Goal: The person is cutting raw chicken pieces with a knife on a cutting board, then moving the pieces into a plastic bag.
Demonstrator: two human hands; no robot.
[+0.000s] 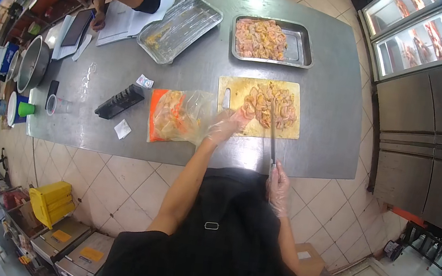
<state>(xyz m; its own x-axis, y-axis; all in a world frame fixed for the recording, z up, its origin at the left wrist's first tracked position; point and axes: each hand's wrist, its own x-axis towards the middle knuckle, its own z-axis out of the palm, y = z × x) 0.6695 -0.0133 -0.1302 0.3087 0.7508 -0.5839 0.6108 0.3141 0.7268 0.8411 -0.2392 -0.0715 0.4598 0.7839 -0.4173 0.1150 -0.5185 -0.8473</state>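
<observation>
My right hand (280, 186), in a clear plastic glove, grips the handle of a long knife (272, 143). Its blade reaches across the near edge of a worn, yellowish cutting board (233, 82) into a heap of cut raw meat, apparently chicken (283, 104). My left hand (221, 128), gloved too and blurred, holds a pale pink piece of raw meat (242, 117) at the board's left side. Close to its left lies a clear plastic bag (173, 116) with an orange panel and more raw meat inside.
A steel table (332, 98) carries a metal tray of cut meat (260, 39), a soiled metal tray (181, 26), a black ridged object (120, 101) and a plastic cup (58, 106). Another person's hand (98, 21) holds a pen over papers. Refrigerators (410, 105) stand right.
</observation>
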